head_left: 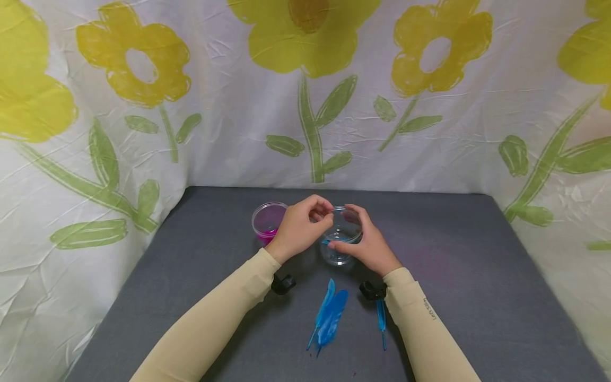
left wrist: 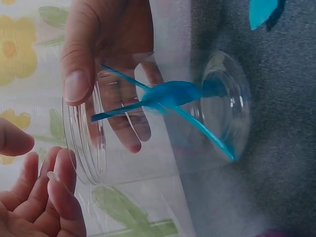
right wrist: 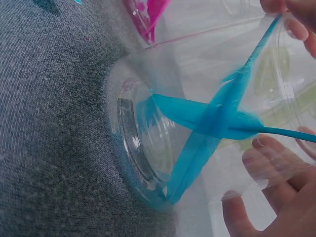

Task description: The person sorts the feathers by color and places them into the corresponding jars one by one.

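Note:
A clear plastic cup (head_left: 338,259) stands on the dark table, gripped at its right side by my right hand (head_left: 373,248). Inside it two blue feathers (right wrist: 212,121) cross each other, quills toward the rim. My left hand (head_left: 299,225) is right at the cup's rim; in the left wrist view its thumb and bent fingers are apart, with nothing between them. Toward me lie two blue feathers (head_left: 329,318) side by side on the cloth. Another blue feather (head_left: 381,318) lies by my right wrist, its upper end hidden.
A second clear cup (head_left: 264,215) with magenta feathers (right wrist: 157,14) stands to the left, partly behind my left hand. Dark grey cloth covers the table (head_left: 458,318). A white curtain (head_left: 229,132) with yellow flowers hangs behind and at both sides.

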Motion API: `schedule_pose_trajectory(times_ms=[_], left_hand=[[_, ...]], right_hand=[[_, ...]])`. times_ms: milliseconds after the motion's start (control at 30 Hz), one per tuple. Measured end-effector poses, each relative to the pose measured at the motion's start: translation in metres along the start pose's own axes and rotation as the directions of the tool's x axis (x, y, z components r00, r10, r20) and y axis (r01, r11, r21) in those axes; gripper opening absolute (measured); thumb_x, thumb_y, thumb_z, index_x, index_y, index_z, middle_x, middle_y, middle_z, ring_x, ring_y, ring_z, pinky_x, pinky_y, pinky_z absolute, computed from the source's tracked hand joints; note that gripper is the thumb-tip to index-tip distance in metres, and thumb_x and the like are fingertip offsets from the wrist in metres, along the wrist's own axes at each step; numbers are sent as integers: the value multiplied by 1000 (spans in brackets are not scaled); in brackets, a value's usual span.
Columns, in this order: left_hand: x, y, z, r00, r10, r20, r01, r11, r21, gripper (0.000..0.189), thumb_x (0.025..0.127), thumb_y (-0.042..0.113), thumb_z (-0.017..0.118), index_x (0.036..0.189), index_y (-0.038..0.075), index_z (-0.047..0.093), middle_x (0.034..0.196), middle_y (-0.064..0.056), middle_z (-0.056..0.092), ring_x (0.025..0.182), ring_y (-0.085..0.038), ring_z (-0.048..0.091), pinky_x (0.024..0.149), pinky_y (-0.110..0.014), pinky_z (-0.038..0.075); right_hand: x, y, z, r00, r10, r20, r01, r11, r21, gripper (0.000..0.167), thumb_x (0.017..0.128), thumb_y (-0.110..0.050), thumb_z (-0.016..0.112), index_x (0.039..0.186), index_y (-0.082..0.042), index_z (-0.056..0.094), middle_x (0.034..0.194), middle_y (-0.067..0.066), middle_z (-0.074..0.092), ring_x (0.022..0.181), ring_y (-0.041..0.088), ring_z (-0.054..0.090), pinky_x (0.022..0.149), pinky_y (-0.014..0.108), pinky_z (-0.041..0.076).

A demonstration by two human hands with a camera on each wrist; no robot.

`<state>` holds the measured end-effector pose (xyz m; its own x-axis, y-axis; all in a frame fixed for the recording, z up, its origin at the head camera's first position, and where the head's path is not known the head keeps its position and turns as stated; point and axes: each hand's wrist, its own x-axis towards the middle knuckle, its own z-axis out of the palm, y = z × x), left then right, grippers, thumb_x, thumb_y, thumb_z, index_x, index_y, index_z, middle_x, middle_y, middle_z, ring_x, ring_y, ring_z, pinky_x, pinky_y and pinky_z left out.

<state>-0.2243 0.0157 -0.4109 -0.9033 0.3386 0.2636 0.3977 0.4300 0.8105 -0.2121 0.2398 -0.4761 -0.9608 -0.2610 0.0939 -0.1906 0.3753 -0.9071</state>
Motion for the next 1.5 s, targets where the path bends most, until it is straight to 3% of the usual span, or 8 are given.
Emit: schedule_pose_trajectory(times_ms=[333,600,867,1133,1233,1333,1433,1500], left_hand=[[-17,0,-8,994,109,-24,-108,994,22,15,101,16,74,116,15,72,106,5,77,90,-8,72,80,-30,61],[-38,8,-12,978,208,15,-208,978,14,15,99,12,76,114,15,72,103,6,77,86,-5,71,76,-27,60],[-63,10,-12,944,294,147,-308,948,80,20,97,13,79,115,13,72,106,5,76,85,-2,68,77,-30,63],[-100,-5,-14,912,274,304,-329,933,147,25,97,18,81,120,18,71,111,5,76,90,-2,69,82,-27,64],[-115,-14,-11,883,298,362,-370,917,147,25,97,20,81,121,20,72,110,4,76,90,-1,69,81,-21,62],[-129,-22,-7,835,342,430,-442,883,156,26,97,27,83,121,21,74,109,7,75,92,-3,69,83,-16,58],[-139,-28,-2,790,354,500,-494,851,178,33,95,40,85,122,24,74,114,10,75,101,-3,68,95,-16,55],[-144,-30,0,771,342,537,-508,838,196,39,93,48,85,123,26,74,118,13,73,111,-2,66,104,-20,53]], right_hand=[[-1,-2,0,1000,-5,5,5,1000,-6,101,88,-55,87,167,-35,27,169,0,44,159,27,41,124,66,39],[1,-3,0,1000,-8,-2,8,1000,-19,100,88,-55,88,166,-37,28,168,0,45,158,26,42,127,64,35],[2,0,-1,999,-50,-2,50,998,-28,98,91,-46,87,167,-31,27,169,6,44,159,30,41,126,67,34],[1,-1,1,1000,-7,-9,6,999,-34,101,87,-55,89,166,-38,28,168,0,45,158,30,42,123,66,39],[0,-1,2,1000,2,-4,-2,1000,-31,101,87,-55,89,166,-38,28,169,0,45,158,31,41,123,67,39],[-1,0,2,1000,2,3,-2,999,-33,101,88,-55,88,167,-39,27,169,-1,44,159,32,40,124,66,37],[0,-1,1,1000,-5,3,5,1000,-31,101,88,-54,88,167,-39,26,169,-1,44,158,30,40,126,65,35],[0,-2,1,1000,-11,-1,11,1000,-27,101,88,-53,88,167,-38,27,169,-1,44,158,29,41,128,64,33]])
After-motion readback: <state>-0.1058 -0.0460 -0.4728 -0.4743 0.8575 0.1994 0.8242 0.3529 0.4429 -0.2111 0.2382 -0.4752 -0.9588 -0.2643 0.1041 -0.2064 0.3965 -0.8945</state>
